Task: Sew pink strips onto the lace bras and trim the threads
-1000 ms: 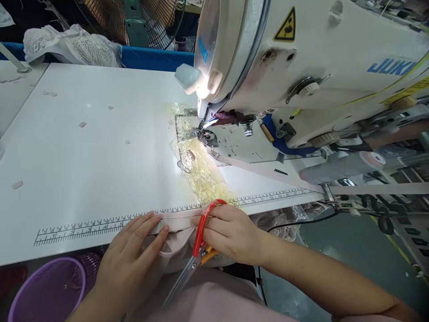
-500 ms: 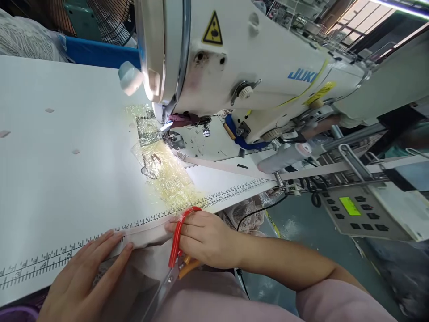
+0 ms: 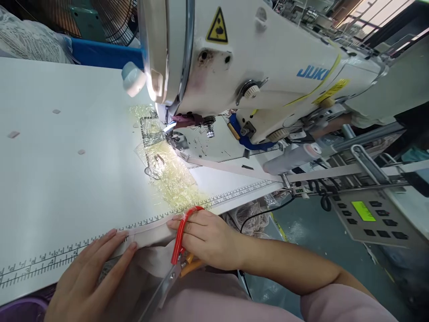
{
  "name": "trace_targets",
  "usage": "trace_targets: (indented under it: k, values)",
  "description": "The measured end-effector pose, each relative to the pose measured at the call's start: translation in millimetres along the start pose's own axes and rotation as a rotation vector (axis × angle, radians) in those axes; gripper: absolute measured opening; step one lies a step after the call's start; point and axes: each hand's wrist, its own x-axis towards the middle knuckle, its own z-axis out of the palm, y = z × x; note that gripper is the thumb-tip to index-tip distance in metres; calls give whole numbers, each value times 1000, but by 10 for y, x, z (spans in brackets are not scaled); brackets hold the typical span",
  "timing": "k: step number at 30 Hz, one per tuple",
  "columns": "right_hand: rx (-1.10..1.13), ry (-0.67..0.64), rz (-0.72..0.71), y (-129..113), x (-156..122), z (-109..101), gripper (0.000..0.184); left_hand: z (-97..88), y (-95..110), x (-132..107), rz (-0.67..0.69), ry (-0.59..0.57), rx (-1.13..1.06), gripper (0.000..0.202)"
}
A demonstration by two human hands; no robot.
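Pale pinkish fabric [image 3: 152,237] lies along the table's front edge, over the printed ruler, and hangs down towards my lap. My left hand [image 3: 95,268] holds its left part, fingers extended over the edge strip and thumb close beside them. My right hand [image 3: 208,239] is closed, with scissors [image 3: 181,237] hooked on it; their red handle loop passes over the fingers and the orange one sits below. The blades point down towards my lap, their tips beyond the bottom edge. The right fingertips also touch the fabric's upper edge. Beyond my hands stands a white sewing machine [image 3: 234,67].
Yellowish clear film [image 3: 177,183] covers the table by the needle. A pale tape [image 3: 231,167] runs from the machine to a metal feeder with a control panel [image 3: 372,214]. Small scraps [image 3: 56,111] dot the white table [image 3: 40,179]. Behind are a blue bin [image 3: 103,54] and fan [image 3: 114,22].
The view has shifted slightly, so the machine and panel sit a little further right. Both hands keep nearly the same hold on the fabric and scissors.
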Motion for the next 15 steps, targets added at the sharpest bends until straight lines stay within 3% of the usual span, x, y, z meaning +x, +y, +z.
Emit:
trace_targets:
  k: [3, 6, 15]
  values:
    - [25, -4, 25, -16, -11, -8, 24, -76, 72, 67, 60, -44, 53, 57]
    - [30, -50, 49, -31, -15, -26, 26, -123, 140, 129, 18, -62, 49, 52]
    - [10, -69, 67, -53, -29, -27, 25, -180, 238, 278, 11, -23, 29, 39]
